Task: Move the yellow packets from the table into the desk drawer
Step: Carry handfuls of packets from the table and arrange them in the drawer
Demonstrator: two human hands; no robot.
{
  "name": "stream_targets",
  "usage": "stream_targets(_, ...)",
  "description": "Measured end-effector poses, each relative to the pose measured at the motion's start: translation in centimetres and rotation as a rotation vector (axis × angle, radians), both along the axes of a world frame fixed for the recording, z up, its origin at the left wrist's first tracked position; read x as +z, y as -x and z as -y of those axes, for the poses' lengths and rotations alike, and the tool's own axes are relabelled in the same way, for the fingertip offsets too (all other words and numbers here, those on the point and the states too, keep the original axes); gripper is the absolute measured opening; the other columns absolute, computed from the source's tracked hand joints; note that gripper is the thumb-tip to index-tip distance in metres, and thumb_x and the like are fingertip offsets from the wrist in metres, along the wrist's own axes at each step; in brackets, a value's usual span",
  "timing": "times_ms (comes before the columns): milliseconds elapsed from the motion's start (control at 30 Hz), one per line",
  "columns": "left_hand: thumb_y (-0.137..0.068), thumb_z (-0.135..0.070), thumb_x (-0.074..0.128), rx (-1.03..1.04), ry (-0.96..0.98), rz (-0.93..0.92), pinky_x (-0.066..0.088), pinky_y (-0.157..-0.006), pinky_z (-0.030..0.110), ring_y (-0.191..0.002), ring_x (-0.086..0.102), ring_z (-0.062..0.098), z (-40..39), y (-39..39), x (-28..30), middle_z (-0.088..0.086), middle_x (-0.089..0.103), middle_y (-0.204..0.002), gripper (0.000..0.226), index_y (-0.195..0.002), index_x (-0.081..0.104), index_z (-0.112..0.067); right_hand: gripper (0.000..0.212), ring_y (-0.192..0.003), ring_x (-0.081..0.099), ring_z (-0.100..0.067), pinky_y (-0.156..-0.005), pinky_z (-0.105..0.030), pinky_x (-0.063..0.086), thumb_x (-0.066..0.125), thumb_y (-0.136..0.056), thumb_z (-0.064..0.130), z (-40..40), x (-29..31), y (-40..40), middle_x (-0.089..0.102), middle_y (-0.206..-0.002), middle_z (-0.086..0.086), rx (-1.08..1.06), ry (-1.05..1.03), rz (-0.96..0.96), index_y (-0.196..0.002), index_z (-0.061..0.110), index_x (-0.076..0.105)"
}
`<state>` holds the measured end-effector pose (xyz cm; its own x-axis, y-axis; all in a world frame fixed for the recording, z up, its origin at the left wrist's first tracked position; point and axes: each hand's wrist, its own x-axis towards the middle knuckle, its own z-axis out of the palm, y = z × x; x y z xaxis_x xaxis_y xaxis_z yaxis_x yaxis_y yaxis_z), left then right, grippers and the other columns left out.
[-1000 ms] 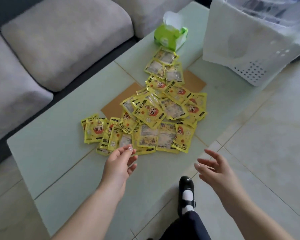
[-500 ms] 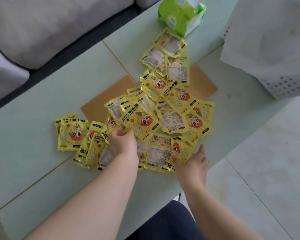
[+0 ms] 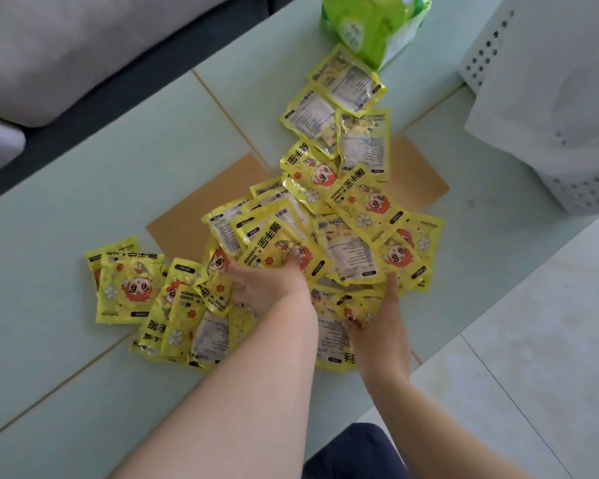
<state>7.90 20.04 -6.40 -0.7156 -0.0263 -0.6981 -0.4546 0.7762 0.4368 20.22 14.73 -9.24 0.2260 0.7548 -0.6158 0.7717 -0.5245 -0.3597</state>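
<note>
Both hands are down in the pile. The left hand (image 3: 267, 283) lies palm-down on the hand-warmer packets (image 3: 357, 216), fingers curled over the edge of one printed "HAND WARMER"; whether it truly grips that packet I cannot tell. The right hand (image 3: 377, 323) sits just beside it, fingers spread, a crumpled packet caught under the thumb side.

The yellow packets fan out ahead of both hands in a loose, overlapping heap on the pale green tabletop (image 3: 83, 188), some face up with a red-haired cartoon figure, some showing their printed backs. More of them trail off to the left of the left hand, and a string runs away from the hands toward a green tissue pack (image 3: 370, 25) at the far end.

Under the middle of the heap lies a flat brown sheet of cardboard (image 3: 194, 216). Thin seams cross the tabletop. Beyond the left hand, past the far table edge, grey sofa cushions (image 3: 66, 43). Ahead of the right hand, a white perforated basket (image 3: 550, 98) stands on the tabletop. To the right of the right hand, light floor tiles (image 3: 540, 340).
</note>
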Motion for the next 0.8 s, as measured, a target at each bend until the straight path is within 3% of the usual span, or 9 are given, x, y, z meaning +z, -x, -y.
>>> stream_targets(100,-0.069,-0.026,0.081,-0.019,-0.047,-0.008,0.047,-0.090,0.048,-0.122,0.051,0.039,0.5,0.3,-0.6,0.014,0.033,-0.150,0.095,-0.145,0.024,-0.023,0.095,-0.085,0.061,-0.023,-0.071,-0.040,0.054,0.067,-0.083,0.026,-0.3,0.8,-0.1,0.061,-0.105,0.001,-0.038,0.030,-0.121,-0.142,0.050,-0.004)
stream_targets(167,-0.069,-0.026,0.080,-0.050,-0.067,-0.031,0.049,-0.088,0.046,-0.122,0.052,0.038,1.3,0.7,-0.8,0.012,0.033,-0.150,0.090,-0.143,0.028,-0.023,0.082,-0.075,0.061,-0.016,-0.060,-0.033,0.051,0.068,-0.083,0.027,-0.8,1.8,-0.5,0.061,-0.094,0.007,-0.062,0.021,-0.201,-0.140,0.049,0.013)
stream_targets(267,-0.070,-0.027,0.079,-0.127,-0.078,-0.098,0.047,-0.087,0.039,-0.125,0.050,0.033,3.0,1.7,-0.9,0.009,0.037,-0.148,0.084,-0.140,0.034,-0.020,0.049,-0.070,0.059,-0.001,-0.052,-0.020,0.043,0.071,-0.080,0.029,-2.7,3.2,-1.4,0.062,-0.084,0.015,-0.106,-0.080,-0.266,-0.122,0.029,0.044)
stream_targets(367,-0.071,-0.030,0.079,-0.124,-0.071,-0.118,0.047,-0.091,0.043,-0.120,0.053,0.032,4.6,3.0,-0.4,0.007,0.048,-0.138,0.078,-0.136,0.039,-0.016,0.027,-0.069,0.057,-0.010,-0.049,-0.020,0.035,0.069,-0.081,0.034,-5.8,3.9,-2.5,0.059,-0.076,0.012,-0.072,-0.143,-0.212,-0.098,0.017,0.056)
stream_targets(467,-0.080,-0.032,0.073,-0.163,-0.057,-0.126,0.046,-0.074,0.037,-0.090,0.057,0.027,5.7,4.4,0.4,0.007,0.059,-0.106,0.044,-0.114,0.054,-0.012,0.025,-0.079,0.057,-0.018,-0.055,-0.022,0.040,0.068,-0.080,0.041,-8.9,2.6,-3.3,0.063,-0.092,0.000,0.091,-0.142,-0.141,-0.087,0.017,0.064)
stream_targets(533,-0.083,-0.034,0.069,-0.209,-0.127,-0.115,0.039,-0.060,0.028,-0.070,0.050,0.021,5.8,5.2,0.8,0.001,0.059,-0.082,0.026,-0.089,0.057,-0.012,0.037,-0.100,0.058,-0.023,-0.076,-0.027,0.050,0.069,-0.076,0.046,-10.1,1.4,-3.5,0.059,-0.115,-0.004,0.239,-0.140,-0.078,-0.094,0.014,0.070)
stream_targets(633,-0.085,-0.034,0.067,-0.214,-0.237,-0.055,0.035,-0.057,0.024,-0.066,0.048,0.014,4.4,5.5,1.5,-0.003,0.058,-0.074,0.021,-0.079,0.057,-0.016,0.044,-0.121,0.046,-0.028,-0.099,-0.035,0.043,0.068,-0.077,0.045,-9.9,0.6,-3.2,0.048,-0.132,-0.008,0.375,-0.165,0.022,-0.100,0.009,0.068)
stream_targets(700,-0.085,-0.030,0.068,-0.197,-0.285,-0.042,0.036,-0.058,0.025,-0.062,0.044,0.014,3.0,5.2,1.5,-0.003,0.052,-0.068,0.024,-0.072,0.054,-0.015,0.041,-0.125,0.038,-0.028,-0.096,-0.033,0.040,0.067,-0.080,0.042,-9.5,0.7,-2.9,0.042,-0.134,-0.008,0.384,-0.182,0.087,-0.104,0.008,0.064)
stream_targets(800,-0.086,-0.025,0.067,-0.192,-0.287,-0.059,0.035,-0.056,0.021,-0.064,0.044,0.011,1.4,3.9,1.0,-0.005,0.051,-0.072,0.020,-0.077,0.054,-0.013,0.042,-0.118,0.045,-0.025,-0.083,-0.029,0.041,0.064,-0.081,0.044,-9.0,0.7,-2.7,0.041,-0.130,-0.005,0.318,-0.167,0.094,-0.107,0.011,0.062)
